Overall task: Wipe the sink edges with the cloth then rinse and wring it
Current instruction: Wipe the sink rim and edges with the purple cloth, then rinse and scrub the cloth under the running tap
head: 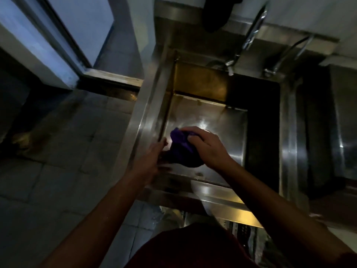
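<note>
A bunched purple cloth (181, 147) hangs over the near left part of the steel sink basin (212, 117). My right hand (207, 147) is closed over its top and right side. My left hand (152, 159), blurred, grips the cloth's lower left end close to the sink's left edge (144, 117). Part of the cloth is hidden under both hands. The sink's near edge (212, 192) lies just below my wrists.
Two taps (249, 39) (286, 55) stand at the back of the sink. A second dark basin (340, 132) lies to the right. Grey tiled floor (58, 171) and a doorway (48, 45) are on the left. A dark object (216, 14) hangs above the sink.
</note>
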### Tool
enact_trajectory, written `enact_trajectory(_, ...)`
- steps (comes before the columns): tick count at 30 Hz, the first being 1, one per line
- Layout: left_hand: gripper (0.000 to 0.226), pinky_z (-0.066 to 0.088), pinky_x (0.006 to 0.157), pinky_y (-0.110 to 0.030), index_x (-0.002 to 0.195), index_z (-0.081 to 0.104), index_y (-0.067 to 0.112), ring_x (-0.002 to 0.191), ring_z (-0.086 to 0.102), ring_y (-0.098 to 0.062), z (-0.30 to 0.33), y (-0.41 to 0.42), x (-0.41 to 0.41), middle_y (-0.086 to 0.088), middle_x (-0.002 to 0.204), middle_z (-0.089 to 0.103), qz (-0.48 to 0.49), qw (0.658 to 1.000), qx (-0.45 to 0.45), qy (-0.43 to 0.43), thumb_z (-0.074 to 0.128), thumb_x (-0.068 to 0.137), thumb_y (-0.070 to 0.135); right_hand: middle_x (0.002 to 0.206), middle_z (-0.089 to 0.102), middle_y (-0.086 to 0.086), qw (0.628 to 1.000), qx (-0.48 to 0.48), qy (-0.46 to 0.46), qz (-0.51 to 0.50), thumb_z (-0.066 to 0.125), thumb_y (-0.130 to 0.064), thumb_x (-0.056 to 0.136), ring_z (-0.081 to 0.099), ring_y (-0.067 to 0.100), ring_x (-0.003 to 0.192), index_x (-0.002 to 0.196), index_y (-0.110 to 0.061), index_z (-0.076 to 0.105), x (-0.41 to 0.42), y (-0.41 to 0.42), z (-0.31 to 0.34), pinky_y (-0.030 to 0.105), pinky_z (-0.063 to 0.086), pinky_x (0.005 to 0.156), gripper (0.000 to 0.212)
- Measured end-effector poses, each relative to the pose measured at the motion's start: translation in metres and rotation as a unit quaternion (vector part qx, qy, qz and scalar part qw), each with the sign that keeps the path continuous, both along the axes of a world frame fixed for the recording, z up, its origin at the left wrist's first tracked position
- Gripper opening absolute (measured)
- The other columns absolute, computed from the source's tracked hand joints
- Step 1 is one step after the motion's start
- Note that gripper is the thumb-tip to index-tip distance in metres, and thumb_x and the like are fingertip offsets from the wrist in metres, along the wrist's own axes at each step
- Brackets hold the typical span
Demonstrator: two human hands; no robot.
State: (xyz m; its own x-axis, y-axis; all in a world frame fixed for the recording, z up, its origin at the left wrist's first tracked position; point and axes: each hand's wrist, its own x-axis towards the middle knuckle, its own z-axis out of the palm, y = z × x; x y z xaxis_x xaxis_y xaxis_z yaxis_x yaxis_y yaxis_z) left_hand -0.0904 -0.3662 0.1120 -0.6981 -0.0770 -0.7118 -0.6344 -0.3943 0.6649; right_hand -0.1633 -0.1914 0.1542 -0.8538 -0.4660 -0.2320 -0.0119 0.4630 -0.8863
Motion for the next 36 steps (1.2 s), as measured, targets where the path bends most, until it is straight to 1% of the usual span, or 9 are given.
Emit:
enact_trajectory(3,0.046,0.057,0.082,-0.053,0.119,0.065,0.024,0.102,0.070,-0.033,0.020,0.046,-0.025,-0.011,0.117,0.072,-0.027,0.989,0.141,0.028,0.052,0.084,0.051,0.115,0.071,-0.008,0.998,-0.048,0.032,-0.029,0.049,-0.022,0.095,0.064,0.002,0.107,0.125,-0.022,0.067,-0.005,0.021,0.018,0.023,0.049,0.095,0.035)
enact_trajectory(5,0.041,0.060,0.080,-0.042,0.115,0.066,0.018,0.100,0.070,-0.027,0.029,0.069,-0.042,-0.009,0.109,0.075,-0.014,0.981,0.185,0.063,0.049,0.086,0.042,0.115,0.070,-0.012,0.995,-0.059,0.065,-0.053,0.055,-0.018,0.091,0.064,0.005,0.107,0.121,-0.026,0.067,-0.008,0.034,0.019,0.034,0.052,0.096,0.033)
enact_trajectory(7,0.033,0.061,0.078,-0.031,0.111,0.066,0.016,0.096,0.070,-0.023,0.035,0.088,-0.059,-0.007,0.102,0.077,0.013,0.982,0.171,0.083,0.052,0.086,0.034,0.112,0.066,-0.015,0.989,-0.062,0.089,-0.103,0.062,-0.019,0.082,0.063,0.005,0.104,0.118,-0.030,0.065,-0.016,0.050,0.019,0.037,0.053,0.093,0.037)
enact_trajectory(11,0.022,0.060,0.082,-0.035,0.112,0.068,0.017,0.096,0.072,-0.023,0.033,0.109,-0.088,-0.008,0.105,0.075,0.080,0.986,0.098,0.108,0.060,0.091,0.016,0.124,0.057,-0.007,0.985,-0.048,0.058,-0.156,0.069,-0.029,0.072,0.058,0.006,0.112,0.132,-0.035,0.050,-0.036,0.092,0.015,0.022,0.051,0.091,0.063)
enact_trajectory(18,0.056,0.060,0.079,-0.043,0.140,0.051,0.015,0.105,0.066,-0.032,0.019,0.121,-0.129,-0.015,0.130,0.062,0.196,0.965,0.149,0.093,0.061,0.089,0.035,0.125,0.060,0.004,0.943,-0.198,-0.209,-0.169,0.073,-0.028,0.088,0.067,0.025,0.102,0.127,-0.029,0.055,-0.068,0.127,-0.019,0.037,0.061,0.068,0.042)
enact_trajectory(23,0.072,0.052,0.098,-0.056,0.141,0.048,0.013,0.122,0.061,-0.039,-0.008,0.131,-0.152,-0.021,0.136,0.059,0.116,0.981,0.111,0.113,0.076,0.080,0.038,0.115,0.063,0.010,0.929,-0.214,-0.140,-0.269,0.076,-0.007,0.083,0.065,0.036,0.106,0.106,-0.020,0.059,-0.097,0.120,-0.053,0.055,0.059,0.083,0.031)
enact_trajectory(30,0.038,0.061,0.080,-0.032,0.125,0.061,0.017,0.100,0.072,-0.023,-0.057,0.106,-0.192,-0.011,0.117,0.071,0.152,0.979,0.010,0.135,0.067,0.088,0.010,0.119,0.065,0.013,0.950,-0.132,-0.165,-0.228,0.063,-0.022,0.095,0.068,0.028,0.099,0.122,-0.021,0.058,-0.185,0.125,-0.079,0.044,0.060,0.077,0.027)
enact_trajectory(33,0.032,0.061,0.078,-0.032,0.119,0.064,0.021,0.102,0.071,-0.024,-0.069,0.094,-0.210,-0.009,0.116,0.071,0.121,0.979,-0.019,0.161,0.067,0.090,0.008,0.130,0.061,0.004,0.973,0.024,0.012,-0.228,0.069,-0.025,0.090,0.063,0.022,0.109,0.140,-0.023,0.048,-0.240,0.123,-0.090,0.039,0.055,0.090,0.054)
enact_trajectory(36,0.033,0.059,0.084,-0.035,0.116,0.065,0.019,0.106,0.070,-0.027,-0.081,0.091,-0.221,-0.010,0.115,0.071,0.104,0.979,-0.048,0.168,0.071,0.086,0.008,0.151,0.043,0.004,0.947,0.189,0.223,-0.135,0.072,-0.022,0.084,0.048,0.024,0.132,0.147,-0.022,0.042,-0.283,0.109,-0.095,0.041,0.045,0.107,0.069)
